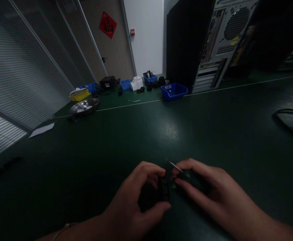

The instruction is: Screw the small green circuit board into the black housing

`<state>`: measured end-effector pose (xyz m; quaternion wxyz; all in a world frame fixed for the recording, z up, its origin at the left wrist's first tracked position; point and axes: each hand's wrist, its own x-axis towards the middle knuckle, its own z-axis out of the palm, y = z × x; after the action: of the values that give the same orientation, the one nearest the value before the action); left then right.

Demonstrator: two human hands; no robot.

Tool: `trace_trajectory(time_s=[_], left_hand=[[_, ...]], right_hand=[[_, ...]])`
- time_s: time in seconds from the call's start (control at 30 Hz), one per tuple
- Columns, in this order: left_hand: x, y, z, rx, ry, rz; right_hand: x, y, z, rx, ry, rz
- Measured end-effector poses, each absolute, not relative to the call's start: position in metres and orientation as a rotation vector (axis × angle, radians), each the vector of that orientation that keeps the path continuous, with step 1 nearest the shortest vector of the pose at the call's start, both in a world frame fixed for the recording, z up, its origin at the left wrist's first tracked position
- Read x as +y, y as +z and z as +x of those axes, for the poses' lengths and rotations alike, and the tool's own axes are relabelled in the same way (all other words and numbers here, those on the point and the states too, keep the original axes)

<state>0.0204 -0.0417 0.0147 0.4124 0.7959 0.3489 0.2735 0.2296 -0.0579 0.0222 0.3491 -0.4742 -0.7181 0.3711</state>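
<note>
While curled low over the green table (212, 127), left hand (133, 204) clamps a small black part (164, 190) between thumb and fingers. Right hand (212, 194), just beside that part, pinches a thin metal tool (176, 166) above it.

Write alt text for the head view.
Two bare hands meet low over a dark green table: the left hand grips a small black part, the right hand holds a thin metal tool to it. Blue bins, a metal bowl and a computer case stand behind.
</note>
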Motion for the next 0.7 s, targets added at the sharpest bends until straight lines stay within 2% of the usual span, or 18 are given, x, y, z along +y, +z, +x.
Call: trace_trajectory(time_s=[0.27, 0.7], left_hand=[[-0.041, 0.015, 0.019, 0.845, 0.706, 1.943], [-0.043, 0.010, 0.022, 0.715, 0.700, 1.553]], right_hand=[[-0.060, 0.030, 0.226, -1.655, 1.010, -1.206], [-0.062, 0.030, 0.226, -1.677, 1.099, -1.112]])
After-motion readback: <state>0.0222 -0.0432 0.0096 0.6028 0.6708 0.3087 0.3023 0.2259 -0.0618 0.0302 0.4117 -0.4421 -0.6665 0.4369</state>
